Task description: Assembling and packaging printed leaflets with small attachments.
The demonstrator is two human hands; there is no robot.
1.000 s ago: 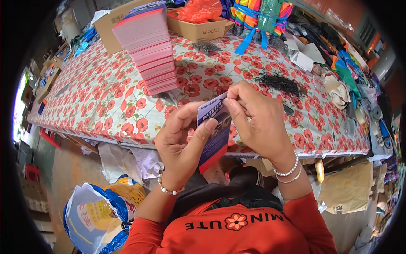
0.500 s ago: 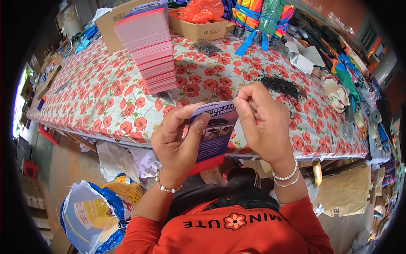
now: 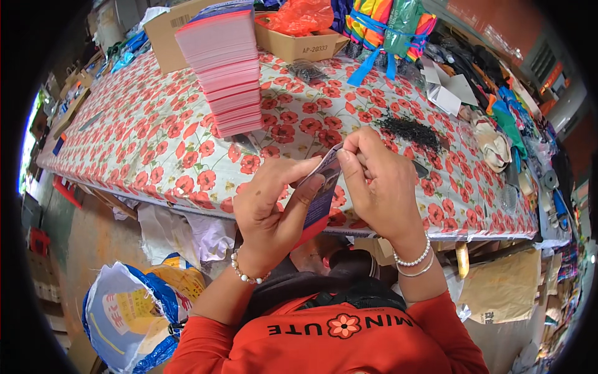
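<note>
A printed blue-and-red card [image 3: 321, 202] is in front of me, over the table's near edge, turned nearly edge-on. My left hand [image 3: 274, 202] grips it by its left side, thumb on the printed face and fingers behind. At the top corner, my right hand [image 3: 381, 187] is closed in a pinch on the card, thumb against forefinger. Whether something small is also between those fingertips cannot be seen. Beyond my left hand rises a tall stack of similar cards [image 3: 229, 81] with pink-red edges. A heap of small black pieces [image 3: 411, 132] lies beyond my right hand.
A poppy-patterned cloth [image 3: 187, 146] covers the table. At the back stand a cardboard box [image 3: 302, 47] with a red plastic bag [image 3: 303, 15] and a tied bundle of rainbow-coloured umbrellas [image 3: 389, 28]. Clutter lines the right side. A blue-and-white sack [image 3: 128, 318] stands open on the floor at left.
The card has turned from facing me to nearly edge-on, its top bending. My left hand has shifted right, closer to my right hand, which keeps its pinch at the corner.
</note>
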